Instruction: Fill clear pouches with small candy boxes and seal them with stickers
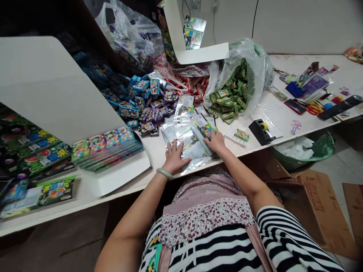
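Observation:
My left hand (175,158), a pale bangle at its wrist, lies with fingers spread on a pile of clear plastic packets (195,150) at the table's near edge. My right hand (216,141) has its fingers curled on the right side of a flat packet with a printed card (200,122); the fingertips are partly hidden. Another printed packet (185,105) rests at the far end of the pile. Just beyond are small purple boxes (153,115) and small blue boxes (141,88).
Small green boxes (227,99) spill from a clear bag (262,64), with red boxes (195,85) beside them. At left, an opened carton (56,87) holds a row of printed packs (106,147). A tape dispenser (259,132) stands right; cardboard boxes (320,204) lie below.

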`<state>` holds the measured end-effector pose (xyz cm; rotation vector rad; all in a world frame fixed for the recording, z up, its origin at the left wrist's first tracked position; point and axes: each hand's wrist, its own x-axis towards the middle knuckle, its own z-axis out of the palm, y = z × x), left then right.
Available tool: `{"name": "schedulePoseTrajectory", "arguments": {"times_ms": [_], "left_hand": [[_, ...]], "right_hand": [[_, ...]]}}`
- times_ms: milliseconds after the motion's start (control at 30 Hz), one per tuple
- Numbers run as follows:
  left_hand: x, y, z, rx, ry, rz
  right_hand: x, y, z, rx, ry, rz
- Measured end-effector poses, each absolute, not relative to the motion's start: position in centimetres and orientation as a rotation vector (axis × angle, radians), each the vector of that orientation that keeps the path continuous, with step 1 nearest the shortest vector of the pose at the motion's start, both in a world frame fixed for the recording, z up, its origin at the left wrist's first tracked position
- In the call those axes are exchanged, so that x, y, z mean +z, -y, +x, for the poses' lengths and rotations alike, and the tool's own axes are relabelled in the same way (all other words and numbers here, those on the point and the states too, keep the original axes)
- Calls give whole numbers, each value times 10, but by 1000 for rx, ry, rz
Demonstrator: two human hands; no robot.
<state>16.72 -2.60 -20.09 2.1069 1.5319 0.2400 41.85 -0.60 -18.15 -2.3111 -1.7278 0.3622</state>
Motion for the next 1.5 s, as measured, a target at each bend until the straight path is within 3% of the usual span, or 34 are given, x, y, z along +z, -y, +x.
{"name": "schedulePoseTrajectory", "arguments": {"times_ms": [133,400,533,633,733,867,1067,1133,1267,1500], "left_hand": [[-205,23,162,346,-1529,2112],[-202,22,143,479,-1575,2094],[-186,19,145,834,-1550,2001],[-167,17,173,1160,-1321,1689],[-150,10,212,1264,-1034,1246],[-139,5,229,1445,-988,898],[-131,34,200,1268,-1042,1269],[-128,47,197,1192,-1056,1438],[-121,63,192,1110,-1194,1736],[-111,70,174,980,-1288,2188]], "right_hand": [[-172,4,429,400,1801,-2175],[-167,-25,472,981,1384,-1807],[-159,-11,475,1066,1228,-1577],[-153,0,458,1119,1173,-1432],[-155,11,431,1238,1113,-1201],[-155,28,414,1299,1351,-1057],[-104,43,432,413,1716,-1048],[-87,39,431,272,1852,-1026],[-73,33,418,416,2025,-1106],[-82,35,408,1140,1982,-1051]]}}
